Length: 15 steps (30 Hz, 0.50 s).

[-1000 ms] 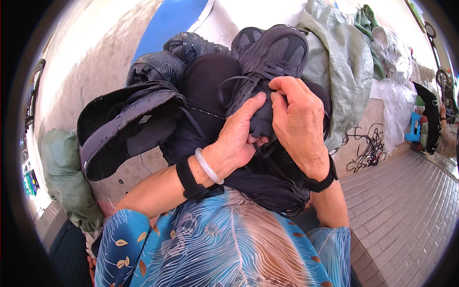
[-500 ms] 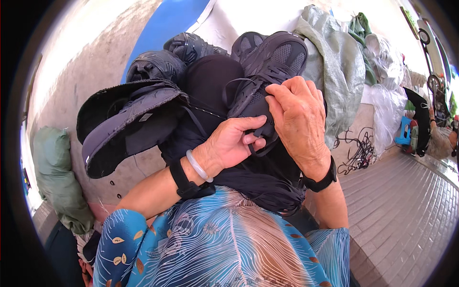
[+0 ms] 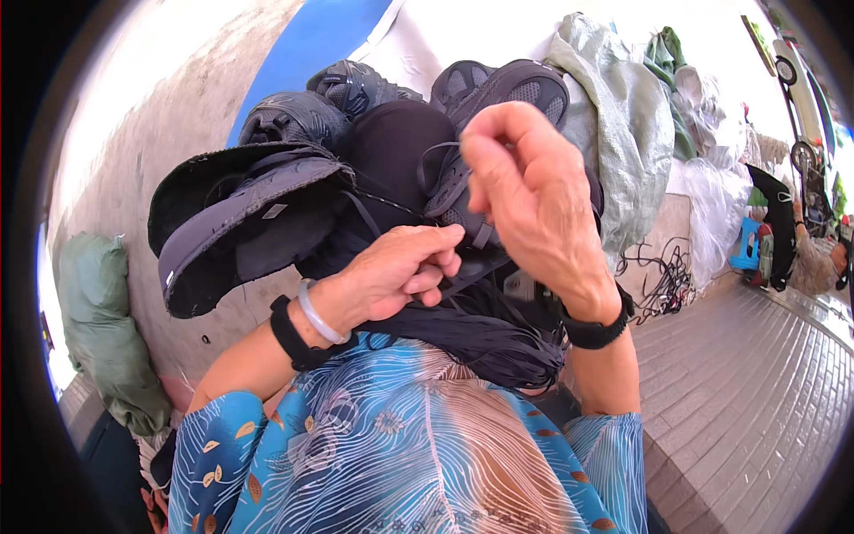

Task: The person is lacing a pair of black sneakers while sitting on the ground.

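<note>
A dark grey mesh lace-up sneaker (image 3: pixel 531 89) rests on my lap, toe away from me, its near part half hidden by my right hand. Above it my right hand (image 3: pixel 538 200) is raised with curled fingers; whatever they pinch is hidden. My left hand (image 3: pixel 405 271) is just left of the sneaker's near end, thumb pressed to forefinger where a thin dark shoelace (image 3: pixel 391 204) meets the fingertips. Below my hands, across my lap, lies a bundle of dark shoelaces (image 3: pixel 485 343). Dark shoe uppers (image 3: pixel 249 227) with open edges sit to the left of my knee.
More dark shoes (image 3: pixel 298 116) lie beyond my left knee, near a blue sheet (image 3: pixel 298 58). Grey-green woven sacking (image 3: pixel 623 125) hangs on the right above tangled black cord (image 3: pixel 663 280). A stuffed green sack (image 3: pixel 107 329) stands far left; a blue stool (image 3: pixel 745 245) is far right.
My left hand has drawn back from the sneaker, left and toward me. My right hand has lifted off the sneaker, moving slightly left and away from me. The hands are farther apart.
</note>
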### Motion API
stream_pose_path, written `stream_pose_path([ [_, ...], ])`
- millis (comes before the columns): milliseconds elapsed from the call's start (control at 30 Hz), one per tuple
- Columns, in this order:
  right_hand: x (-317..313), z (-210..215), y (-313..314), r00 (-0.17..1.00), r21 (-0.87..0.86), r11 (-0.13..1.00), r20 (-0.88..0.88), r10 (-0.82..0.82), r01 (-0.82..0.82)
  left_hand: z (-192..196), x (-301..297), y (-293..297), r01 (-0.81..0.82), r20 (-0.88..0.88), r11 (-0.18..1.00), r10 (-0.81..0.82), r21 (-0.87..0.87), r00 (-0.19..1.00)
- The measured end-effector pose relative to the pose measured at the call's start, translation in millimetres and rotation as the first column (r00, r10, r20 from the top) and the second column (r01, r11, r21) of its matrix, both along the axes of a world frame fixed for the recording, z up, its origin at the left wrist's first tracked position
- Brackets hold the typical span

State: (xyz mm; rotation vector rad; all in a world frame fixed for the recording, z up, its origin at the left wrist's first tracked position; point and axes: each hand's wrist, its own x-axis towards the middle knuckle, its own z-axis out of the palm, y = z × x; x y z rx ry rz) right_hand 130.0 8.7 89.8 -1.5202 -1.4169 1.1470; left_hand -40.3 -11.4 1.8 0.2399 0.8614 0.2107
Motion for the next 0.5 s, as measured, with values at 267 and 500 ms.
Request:
stream_pose_path([
  [267,-27,45,-63,0.544,0.096,0.61,-0.36,0.758,-0.787,45,18,23,0.006,0.198,0.996,-0.025,0.095,0.98],
  [500,19,72,-103,0.53,0.478,0.729,-0.501,0.684,-0.489,61,-2,15,-0.155,0.393,0.955,0.045,0.253,0.918],
])
